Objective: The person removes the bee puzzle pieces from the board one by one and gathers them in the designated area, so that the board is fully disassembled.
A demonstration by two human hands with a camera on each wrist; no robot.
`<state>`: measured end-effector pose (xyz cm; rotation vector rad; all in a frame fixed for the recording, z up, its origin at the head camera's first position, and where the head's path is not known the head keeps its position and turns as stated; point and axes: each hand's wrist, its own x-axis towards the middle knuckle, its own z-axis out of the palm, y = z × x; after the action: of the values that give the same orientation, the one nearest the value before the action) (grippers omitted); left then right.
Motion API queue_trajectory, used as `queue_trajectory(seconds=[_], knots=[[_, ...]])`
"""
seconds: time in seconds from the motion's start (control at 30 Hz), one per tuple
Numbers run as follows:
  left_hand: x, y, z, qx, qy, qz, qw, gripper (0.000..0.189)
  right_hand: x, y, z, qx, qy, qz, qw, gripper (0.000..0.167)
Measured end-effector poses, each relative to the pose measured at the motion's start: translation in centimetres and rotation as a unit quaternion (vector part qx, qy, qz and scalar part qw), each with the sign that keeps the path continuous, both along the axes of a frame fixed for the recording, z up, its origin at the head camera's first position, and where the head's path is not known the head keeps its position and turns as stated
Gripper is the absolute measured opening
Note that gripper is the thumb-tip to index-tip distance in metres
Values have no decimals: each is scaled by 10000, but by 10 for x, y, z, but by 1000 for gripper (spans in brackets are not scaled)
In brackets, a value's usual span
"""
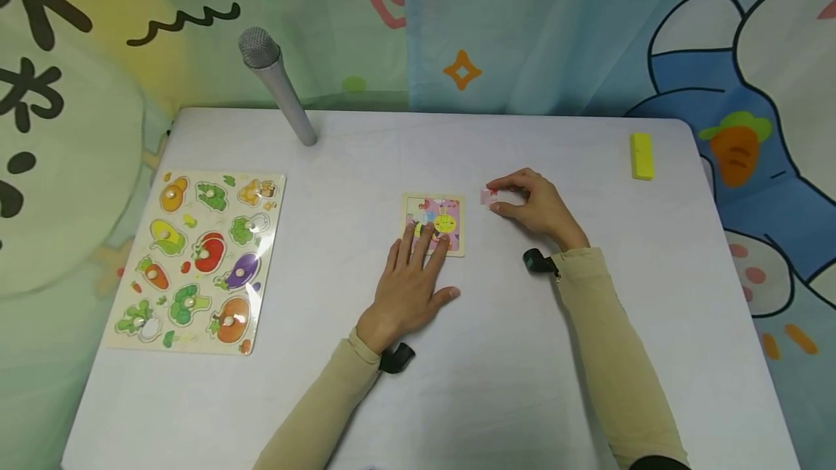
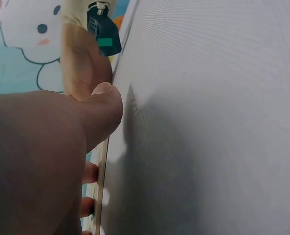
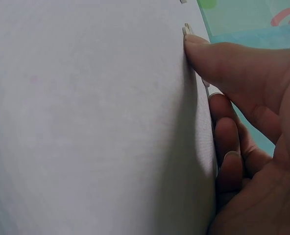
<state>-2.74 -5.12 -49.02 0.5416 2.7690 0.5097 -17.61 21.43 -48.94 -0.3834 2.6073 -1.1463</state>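
A small square jigsaw puzzle in a pale wooden frame (image 1: 461,234) lies mid-table, with a yellow bee on a pink ground. My left hand (image 1: 408,289) rests palm down at its lower edge, fingers straight and spread over the picture, covering its lower left part. To the right of the puzzle, the thumb and forefinger of my right hand (image 1: 532,205) pinch a small pink puzzle piece (image 1: 485,196) with red on it, low over the white tabletop. In the right wrist view the thumb (image 3: 208,58) stands apart from the curled other fingers.
At the left lies a large wooden vegetable puzzle board (image 1: 268,310) with knobbed pieces. A grey microphone (image 1: 281,85) stands near the table's back edge. A yellow block (image 1: 642,157) sits at the back right. Printed curtains (image 1: 522,27) hang behind the white table (image 1: 496,397).
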Motion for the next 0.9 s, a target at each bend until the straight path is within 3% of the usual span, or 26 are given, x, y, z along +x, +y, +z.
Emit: queue_trajectory(seconds=[0.5,0.7,0.9], knots=[[0,0,1,-99,3,8,10000,87,-1,0,-3,-465,34,-390,9982,35],[-1,0,0,-59,-56,-49,10000,87,-1,-5,3,-696,78,-682,9952,31],[-1,0,-2,-72,-124,-46,9999,87,0,-20,11,-607,308,-610,9958,30]])
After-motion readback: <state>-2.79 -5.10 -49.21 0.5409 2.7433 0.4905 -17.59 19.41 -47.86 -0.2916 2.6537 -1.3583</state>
